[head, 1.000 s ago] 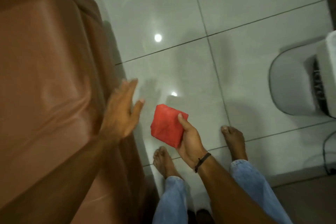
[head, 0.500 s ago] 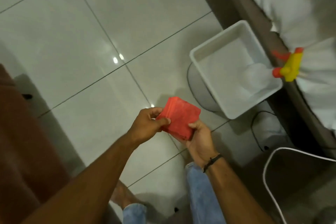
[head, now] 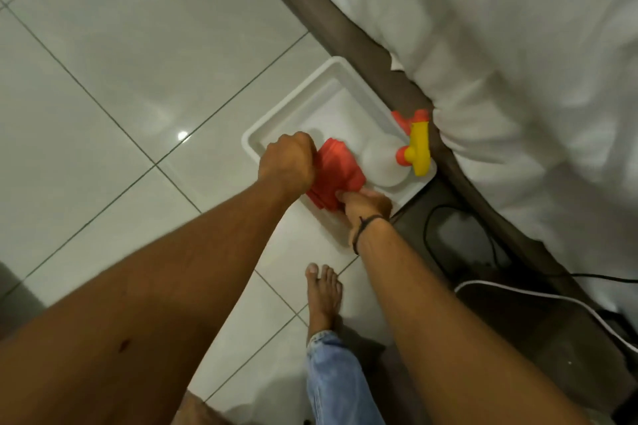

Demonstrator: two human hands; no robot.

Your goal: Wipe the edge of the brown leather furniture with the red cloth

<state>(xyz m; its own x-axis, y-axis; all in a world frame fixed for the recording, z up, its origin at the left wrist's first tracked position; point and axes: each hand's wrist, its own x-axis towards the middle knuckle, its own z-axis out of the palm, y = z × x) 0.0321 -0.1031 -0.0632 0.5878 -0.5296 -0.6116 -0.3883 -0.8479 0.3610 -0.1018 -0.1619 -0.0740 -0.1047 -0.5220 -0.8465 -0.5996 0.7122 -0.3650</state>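
The folded red cloth is held between both hands just above the white plastic tray on the floor. My left hand is closed in a fist on the cloth's left side. From below, my right hand grips its lower edge with thumb and fingers. The brown leather furniture is out of view.
A white spray bottle with a yellow and red trigger head lies in the tray. A bed with white bedding and a brown frame runs along the right. Cables lie on the floor at lower right. My bare foot stands on glossy tiles.
The view turned away from the brown furniture toward the tray by the bed. Both hands took the cloth and lowered it to the tray beside the spray bottle.
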